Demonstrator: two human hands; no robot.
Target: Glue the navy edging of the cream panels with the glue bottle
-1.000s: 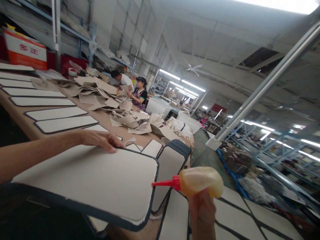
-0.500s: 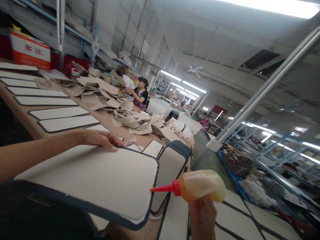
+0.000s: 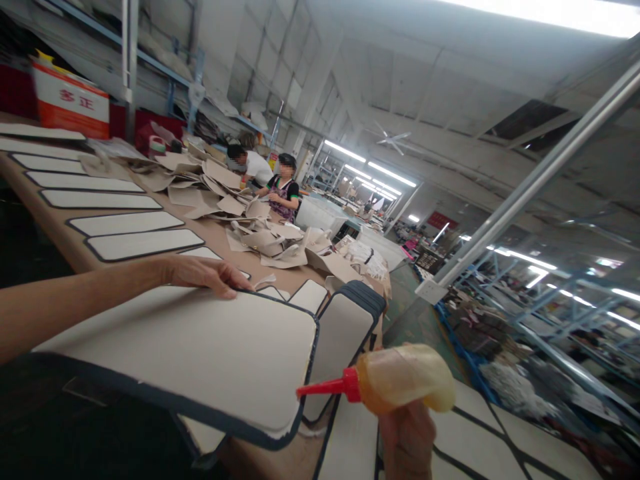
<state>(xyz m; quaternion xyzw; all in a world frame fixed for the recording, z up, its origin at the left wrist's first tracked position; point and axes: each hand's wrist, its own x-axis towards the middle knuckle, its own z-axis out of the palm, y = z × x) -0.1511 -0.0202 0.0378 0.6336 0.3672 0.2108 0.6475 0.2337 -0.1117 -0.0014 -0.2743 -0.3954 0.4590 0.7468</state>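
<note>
Down along the big board's (image 3: 185,353) right end, the red tip (image 3: 323,388) has slid a bit toward the near corner. We have our left hand (image 3: 213,275) on the board's far edge, holding it with bent fingers. Our right hand (image 3: 407,427) is wrapped round the squeeze bottle (image 3: 410,377), which lies on its side just right of the board. Its tip is at the board's rim – we can't tell if it touches.

If we squeeze too hard, the yellow stuff could blob out and mess up the white top. If our left hand slips, the board could tilt, and the tip might miss the rim.

We count two hands, one bottle and one big board on top; we can't tell what is under it. Just past its right end is one stack of boards (image 3: 345,327), too tight to count. Beyond it, on the table (image 3: 59,230), are eight pale panels (image 3: 145,245) – some partly hidden or cut off – and a messy heap of scraps (image 3: 270,243). Farther off are one box (image 3: 73,100) and two people (image 3: 284,190).
</note>
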